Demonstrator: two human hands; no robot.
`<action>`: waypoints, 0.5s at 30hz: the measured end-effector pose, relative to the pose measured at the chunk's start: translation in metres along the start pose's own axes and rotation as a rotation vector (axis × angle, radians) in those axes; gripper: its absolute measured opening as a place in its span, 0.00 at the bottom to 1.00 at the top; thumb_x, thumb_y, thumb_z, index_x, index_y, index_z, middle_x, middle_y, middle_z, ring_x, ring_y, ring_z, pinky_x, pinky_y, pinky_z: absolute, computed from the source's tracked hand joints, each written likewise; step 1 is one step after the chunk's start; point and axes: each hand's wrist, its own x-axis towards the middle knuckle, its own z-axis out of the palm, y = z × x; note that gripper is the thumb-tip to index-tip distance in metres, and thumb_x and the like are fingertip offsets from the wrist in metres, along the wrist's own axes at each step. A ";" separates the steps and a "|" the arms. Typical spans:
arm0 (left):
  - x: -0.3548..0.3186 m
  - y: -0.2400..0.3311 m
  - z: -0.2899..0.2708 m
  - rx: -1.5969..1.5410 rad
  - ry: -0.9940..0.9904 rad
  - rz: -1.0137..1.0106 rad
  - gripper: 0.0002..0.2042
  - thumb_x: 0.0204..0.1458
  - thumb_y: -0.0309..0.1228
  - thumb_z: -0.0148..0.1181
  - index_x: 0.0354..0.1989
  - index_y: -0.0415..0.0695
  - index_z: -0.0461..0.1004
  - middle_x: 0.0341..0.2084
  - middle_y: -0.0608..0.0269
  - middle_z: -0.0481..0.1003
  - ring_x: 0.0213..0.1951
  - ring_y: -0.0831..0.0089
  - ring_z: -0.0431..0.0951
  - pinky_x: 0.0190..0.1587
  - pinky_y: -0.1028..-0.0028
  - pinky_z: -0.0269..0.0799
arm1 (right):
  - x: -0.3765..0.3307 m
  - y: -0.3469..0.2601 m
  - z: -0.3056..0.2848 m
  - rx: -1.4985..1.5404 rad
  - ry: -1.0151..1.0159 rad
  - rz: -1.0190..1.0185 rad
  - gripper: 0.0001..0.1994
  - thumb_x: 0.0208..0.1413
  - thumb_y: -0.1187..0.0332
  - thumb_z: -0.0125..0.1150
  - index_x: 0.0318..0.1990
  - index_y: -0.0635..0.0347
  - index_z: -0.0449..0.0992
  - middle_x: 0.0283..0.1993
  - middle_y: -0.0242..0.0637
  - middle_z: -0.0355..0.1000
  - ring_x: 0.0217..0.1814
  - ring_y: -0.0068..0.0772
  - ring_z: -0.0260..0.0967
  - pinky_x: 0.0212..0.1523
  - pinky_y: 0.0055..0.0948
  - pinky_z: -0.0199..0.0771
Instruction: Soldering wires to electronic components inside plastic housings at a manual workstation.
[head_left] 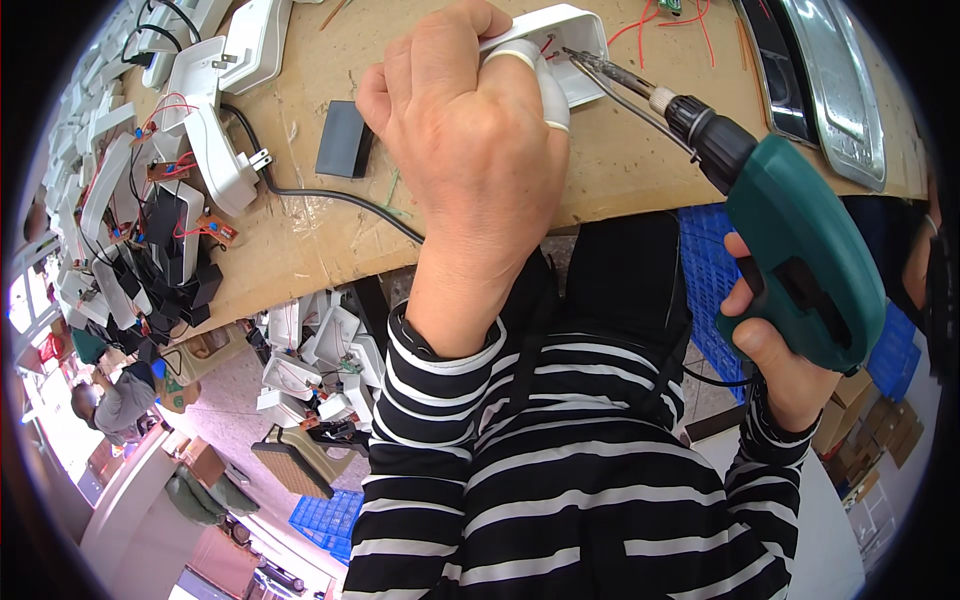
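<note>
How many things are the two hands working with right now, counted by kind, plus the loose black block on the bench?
White plastic casing, held by the left hand: 1
Green power screwdriver, gripped by the right hand: 1
White finger cots on the left fingers: 2
Black block on the workbench: 1
Total: 5

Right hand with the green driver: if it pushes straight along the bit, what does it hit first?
The right hand aims the green electric screwdriver up-left. Its bit tip already sits at the open white plastic casing that the left hand holds, so the casing's inside, near the red wires, comes first. Exact contact depth is unclear.
</note>
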 end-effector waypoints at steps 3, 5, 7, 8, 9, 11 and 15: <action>0.000 0.001 0.000 0.007 -0.001 0.001 0.05 0.30 0.22 0.58 0.20 0.38 0.74 0.27 0.63 0.70 0.30 0.67 0.68 0.33 0.70 0.59 | -0.005 0.007 0.003 0.106 0.066 -0.097 0.33 0.39 0.65 0.67 0.53 0.70 0.59 0.44 0.52 0.67 0.30 0.26 0.67 0.31 0.21 0.68; 0.000 0.001 0.000 0.014 -0.004 0.000 0.04 0.30 0.22 0.58 0.19 0.38 0.74 0.27 0.63 0.70 0.30 0.67 0.68 0.33 0.70 0.59 | -0.006 0.005 0.001 0.097 0.083 -0.111 0.33 0.39 0.63 0.67 0.52 0.71 0.60 0.43 0.52 0.67 0.29 0.26 0.67 0.30 0.21 0.68; 0.000 0.001 0.001 0.012 0.001 -0.013 0.04 0.30 0.22 0.57 0.19 0.38 0.74 0.27 0.64 0.70 0.30 0.67 0.68 0.34 0.70 0.59 | -0.006 0.004 -0.001 0.088 0.099 -0.124 0.34 0.39 0.62 0.67 0.51 0.73 0.60 0.43 0.52 0.67 0.29 0.26 0.67 0.29 0.20 0.68; 0.000 0.002 0.001 0.012 0.000 -0.011 0.04 0.30 0.22 0.57 0.19 0.38 0.74 0.27 0.64 0.70 0.30 0.67 0.68 0.34 0.70 0.59 | -0.007 0.004 -0.002 0.076 0.115 -0.136 0.34 0.38 0.59 0.67 0.50 0.74 0.60 0.42 0.52 0.67 0.28 0.26 0.67 0.28 0.20 0.68; -0.001 0.002 0.001 0.011 0.005 -0.017 0.04 0.30 0.22 0.57 0.18 0.38 0.74 0.27 0.64 0.70 0.30 0.67 0.68 0.34 0.71 0.59 | -0.007 0.003 -0.003 0.065 0.131 -0.147 0.35 0.38 0.57 0.68 0.49 0.74 0.61 0.42 0.52 0.67 0.27 0.26 0.67 0.27 0.20 0.68; -0.001 0.002 0.001 0.010 0.010 -0.021 0.04 0.30 0.22 0.57 0.18 0.38 0.73 0.27 0.64 0.70 0.30 0.68 0.68 0.34 0.71 0.59 | -0.010 0.006 0.000 0.075 0.169 -0.148 0.35 0.37 0.56 0.68 0.48 0.75 0.61 0.42 0.52 0.67 0.27 0.26 0.67 0.27 0.19 0.68; -0.001 0.002 0.001 0.023 0.003 -0.020 0.04 0.29 0.22 0.57 0.18 0.38 0.73 0.27 0.64 0.70 0.30 0.68 0.68 0.34 0.71 0.59 | -0.011 0.008 -0.005 0.085 0.174 -0.163 0.35 0.37 0.55 0.68 0.47 0.75 0.62 0.41 0.52 0.67 0.27 0.26 0.68 0.25 0.18 0.68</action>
